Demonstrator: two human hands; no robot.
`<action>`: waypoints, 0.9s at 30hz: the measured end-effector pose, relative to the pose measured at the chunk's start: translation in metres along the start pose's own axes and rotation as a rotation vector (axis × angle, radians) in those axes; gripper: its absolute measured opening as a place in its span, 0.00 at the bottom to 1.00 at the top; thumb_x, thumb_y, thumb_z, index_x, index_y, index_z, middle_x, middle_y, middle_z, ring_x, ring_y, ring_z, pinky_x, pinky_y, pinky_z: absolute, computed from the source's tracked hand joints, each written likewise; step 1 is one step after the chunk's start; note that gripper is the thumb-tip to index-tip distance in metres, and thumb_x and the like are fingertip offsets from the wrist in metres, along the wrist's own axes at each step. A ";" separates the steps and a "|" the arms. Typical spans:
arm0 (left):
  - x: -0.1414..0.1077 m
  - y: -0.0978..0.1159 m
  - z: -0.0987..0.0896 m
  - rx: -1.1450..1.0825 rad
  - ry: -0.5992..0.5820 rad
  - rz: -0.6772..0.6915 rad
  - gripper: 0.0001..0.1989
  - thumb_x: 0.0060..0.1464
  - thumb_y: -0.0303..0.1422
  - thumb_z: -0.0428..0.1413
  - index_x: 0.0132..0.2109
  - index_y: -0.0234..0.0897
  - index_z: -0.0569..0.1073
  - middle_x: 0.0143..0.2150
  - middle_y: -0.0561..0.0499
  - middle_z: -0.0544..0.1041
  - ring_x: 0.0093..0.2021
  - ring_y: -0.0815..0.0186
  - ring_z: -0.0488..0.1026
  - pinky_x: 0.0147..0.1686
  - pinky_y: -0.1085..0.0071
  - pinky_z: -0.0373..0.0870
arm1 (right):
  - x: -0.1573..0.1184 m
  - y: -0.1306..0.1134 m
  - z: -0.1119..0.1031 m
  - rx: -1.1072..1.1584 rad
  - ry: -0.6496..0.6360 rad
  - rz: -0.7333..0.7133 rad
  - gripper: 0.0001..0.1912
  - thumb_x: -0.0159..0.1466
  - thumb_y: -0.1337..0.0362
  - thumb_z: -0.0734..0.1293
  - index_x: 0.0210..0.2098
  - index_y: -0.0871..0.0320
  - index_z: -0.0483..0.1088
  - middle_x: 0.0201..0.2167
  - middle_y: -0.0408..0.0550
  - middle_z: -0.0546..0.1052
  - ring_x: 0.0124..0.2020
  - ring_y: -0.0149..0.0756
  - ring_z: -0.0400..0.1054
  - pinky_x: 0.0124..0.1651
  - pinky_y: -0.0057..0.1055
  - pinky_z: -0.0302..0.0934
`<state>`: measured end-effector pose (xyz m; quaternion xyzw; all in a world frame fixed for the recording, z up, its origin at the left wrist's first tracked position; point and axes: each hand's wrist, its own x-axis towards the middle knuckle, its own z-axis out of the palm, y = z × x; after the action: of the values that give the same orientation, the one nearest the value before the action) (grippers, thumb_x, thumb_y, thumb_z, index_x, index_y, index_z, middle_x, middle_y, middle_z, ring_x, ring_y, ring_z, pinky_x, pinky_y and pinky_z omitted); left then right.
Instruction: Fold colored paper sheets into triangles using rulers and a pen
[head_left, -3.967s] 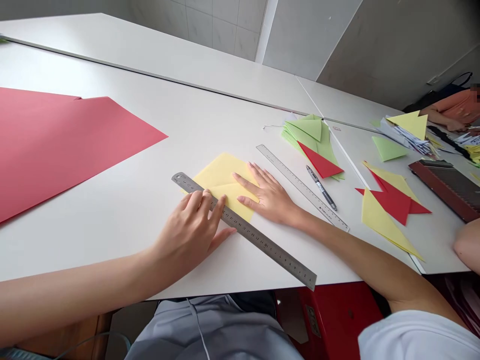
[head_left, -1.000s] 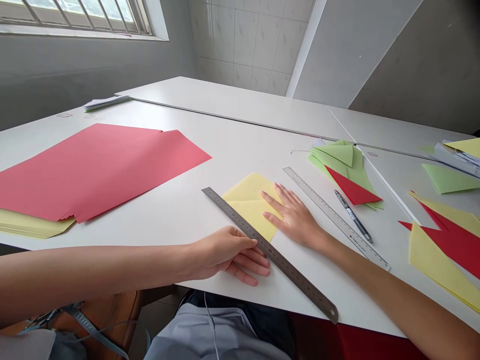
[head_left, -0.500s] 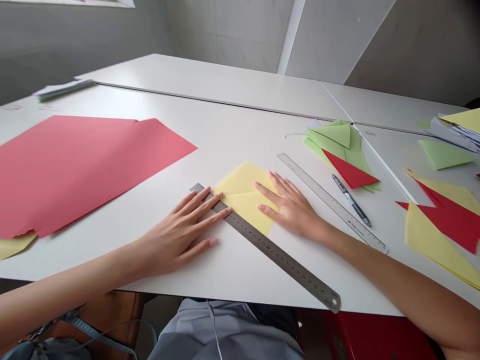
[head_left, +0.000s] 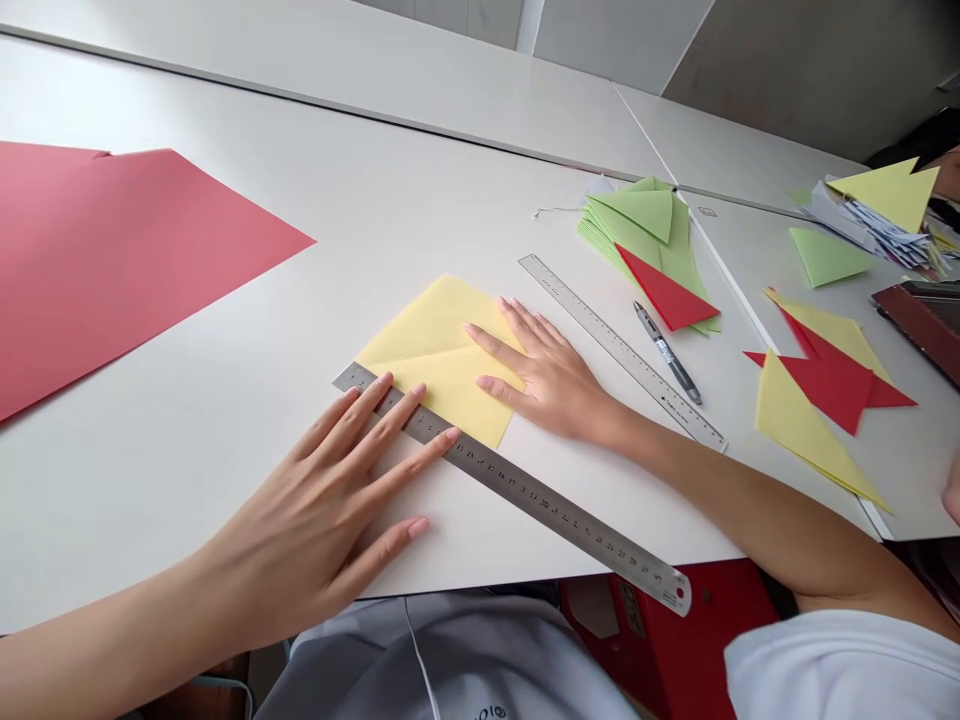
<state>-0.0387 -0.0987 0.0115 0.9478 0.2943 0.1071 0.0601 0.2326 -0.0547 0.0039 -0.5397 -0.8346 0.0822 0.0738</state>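
Observation:
A creased sheet of yellow paper [head_left: 431,330] lies on the white table in front of me. Along its near edge runs a metal ruler [head_left: 540,495], its right end sticking out past the table's front edge. My left hand [head_left: 360,470] rests with spread fingers across the left part of this ruler, the fingertips at the paper's edge. On the right side of the yellow paper my right hand [head_left: 551,375] lies flat, fingers apart. Neither hand is closed around anything. A clear plastic ruler [head_left: 619,350] lies just beyond my right hand.
Large red paper [head_left: 127,260] covers the left of the table. Green paper pieces [head_left: 637,225] with a red triangle [head_left: 664,290] lie at the back right, near a pen [head_left: 667,355]. Farther right are red and yellow pieces [head_left: 825,390] and a paper pile [head_left: 877,225]. Part of another person's hand [head_left: 952,490] shows at the right edge.
The view has tipped down and turned right. The metal ruler's left end now sits closer against the paper's lower left edge, with my left hand still on it. My right hand stays on the paper.

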 end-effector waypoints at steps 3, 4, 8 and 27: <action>-0.001 0.003 -0.001 0.000 -0.009 0.007 0.33 0.62 0.44 0.48 0.70 0.50 0.48 0.72 0.52 0.44 0.71 0.46 0.44 0.68 0.49 0.42 | 0.000 -0.001 0.000 -0.004 0.001 0.001 0.32 0.70 0.45 0.52 0.69 0.45 0.46 0.73 0.46 0.39 0.72 0.41 0.29 0.71 0.47 0.33; -0.002 0.002 -0.001 -0.005 -0.008 0.005 0.33 0.62 0.43 0.48 0.70 0.49 0.48 0.72 0.52 0.43 0.71 0.46 0.44 0.68 0.50 0.42 | 0.000 -0.001 -0.001 -0.005 -0.001 0.002 0.31 0.70 0.45 0.52 0.69 0.45 0.46 0.73 0.47 0.39 0.72 0.42 0.30 0.71 0.47 0.33; -0.004 0.001 -0.002 -0.016 0.005 0.021 0.32 0.60 0.43 0.50 0.69 0.50 0.52 0.73 0.53 0.44 0.70 0.46 0.45 0.69 0.53 0.40 | 0.000 -0.002 -0.002 -0.006 -0.011 0.002 0.31 0.70 0.45 0.53 0.69 0.45 0.46 0.73 0.46 0.39 0.72 0.43 0.29 0.71 0.48 0.33; -0.007 0.005 0.002 0.035 0.029 0.019 0.32 0.61 0.42 0.48 0.69 0.46 0.53 0.72 0.45 0.44 0.70 0.44 0.46 0.67 0.50 0.43 | -0.001 -0.001 -0.001 -0.005 0.004 -0.017 0.36 0.67 0.42 0.57 0.69 0.47 0.47 0.72 0.52 0.38 0.72 0.43 0.30 0.70 0.50 0.34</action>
<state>-0.0413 -0.1065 0.0095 0.9498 0.2879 0.1161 0.0381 0.2322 -0.0564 0.0055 -0.5331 -0.8391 0.0784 0.0751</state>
